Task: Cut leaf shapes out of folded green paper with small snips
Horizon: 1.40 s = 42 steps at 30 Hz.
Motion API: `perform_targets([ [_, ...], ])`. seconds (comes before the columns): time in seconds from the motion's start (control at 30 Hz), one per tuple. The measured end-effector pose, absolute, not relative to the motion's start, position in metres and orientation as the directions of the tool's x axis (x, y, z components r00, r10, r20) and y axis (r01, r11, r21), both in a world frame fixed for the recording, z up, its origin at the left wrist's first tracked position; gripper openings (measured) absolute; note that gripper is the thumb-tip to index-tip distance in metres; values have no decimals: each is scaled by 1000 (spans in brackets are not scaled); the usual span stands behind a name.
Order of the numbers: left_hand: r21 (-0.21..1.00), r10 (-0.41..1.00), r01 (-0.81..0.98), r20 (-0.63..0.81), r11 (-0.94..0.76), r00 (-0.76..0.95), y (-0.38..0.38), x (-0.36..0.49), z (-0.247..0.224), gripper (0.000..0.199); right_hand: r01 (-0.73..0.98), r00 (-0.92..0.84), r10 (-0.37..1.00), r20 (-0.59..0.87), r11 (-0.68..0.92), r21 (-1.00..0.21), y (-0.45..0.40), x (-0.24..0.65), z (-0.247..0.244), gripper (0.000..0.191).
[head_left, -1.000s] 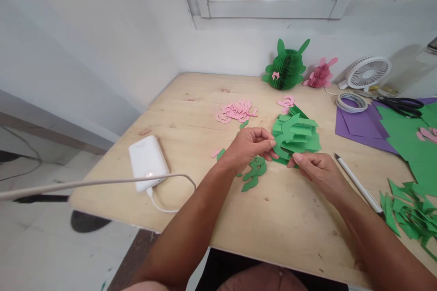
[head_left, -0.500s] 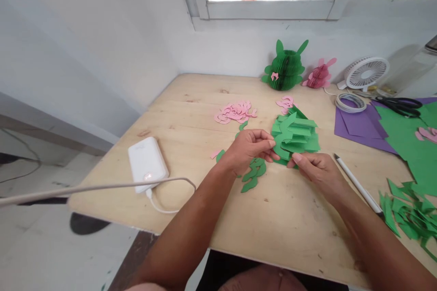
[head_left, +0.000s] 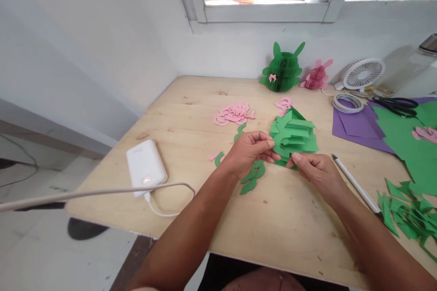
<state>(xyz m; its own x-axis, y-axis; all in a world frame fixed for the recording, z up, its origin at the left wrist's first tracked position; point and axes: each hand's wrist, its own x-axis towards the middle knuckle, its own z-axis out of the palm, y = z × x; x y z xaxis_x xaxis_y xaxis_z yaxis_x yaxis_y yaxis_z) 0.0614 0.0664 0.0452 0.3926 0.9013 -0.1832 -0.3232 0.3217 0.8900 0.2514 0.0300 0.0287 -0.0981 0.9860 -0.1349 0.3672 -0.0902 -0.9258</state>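
Note:
A green folded paper piece with several layered strips and a scalloped left edge is held a little above the table. My left hand pinches its left edge between thumb and fingers. At the lower edge, my right hand pinches it too, thumb on top. Wavy green paper cutouts lie beside and partly behind my left hand. Beyond the hands is a pile of pink paper cutouts, and a smaller pink group sits just behind the green piece.
Against the wall stand a green honeycomb figure, a pink one and a white fan. Tape, purple sheets, scissors, a pen and green scraps lie right; a white power bank with cable is left.
The view has shifted slightly. The strips of the green piece sit a little differently at its left edge; both hands keep their pinch on it.

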Motion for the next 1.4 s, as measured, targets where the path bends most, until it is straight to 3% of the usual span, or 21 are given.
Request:
perform_targets([
  [1.4,868,925,-393,-170,305,341,60,70,44,21,345,-81,996,-33,-3,-939,30,253,25,50],
])
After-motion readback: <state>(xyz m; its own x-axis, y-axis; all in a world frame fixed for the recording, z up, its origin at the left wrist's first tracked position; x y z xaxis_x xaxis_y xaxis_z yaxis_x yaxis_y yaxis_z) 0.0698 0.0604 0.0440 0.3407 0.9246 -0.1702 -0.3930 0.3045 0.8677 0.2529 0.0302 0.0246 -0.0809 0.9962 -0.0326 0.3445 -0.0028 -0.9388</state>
